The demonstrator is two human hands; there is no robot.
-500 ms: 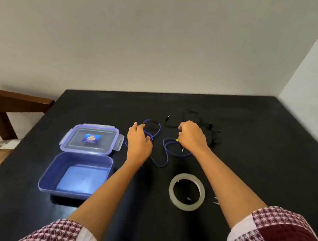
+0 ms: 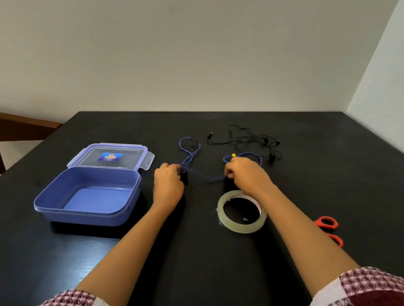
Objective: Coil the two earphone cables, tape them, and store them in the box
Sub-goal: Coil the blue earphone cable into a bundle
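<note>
1. A person is sitting at a black table (image 2: 285, 253), both bare hands reaching forward. A roll of clear tape (image 2: 241, 211) is lying in the middle and is serving as the landmark here.
2. The left hand (image 2: 168, 185), just left of the tape, is pinching one part of the blue earphone cable (image 2: 202, 174).
3. The right hand (image 2: 245, 175), just behind the tape, is closing on another part of that cable, so a short stretch is hanging between the two hands.
4. Loose blue loops are trailing on the table behind the hands, so coiling is only starting, by my reading.
5. The black earphone cable (image 2: 245, 139) is lying untouched and tangled, well behind the tape.
6. The open blue box (image 2: 90, 191) is sitting empty, well left of the tape, its lid lying flat behind it.
7. Orange scissors (image 2: 329, 230) are waiting to the right of the tape.
8. Taping and storing both cables are not yet done.
</note>
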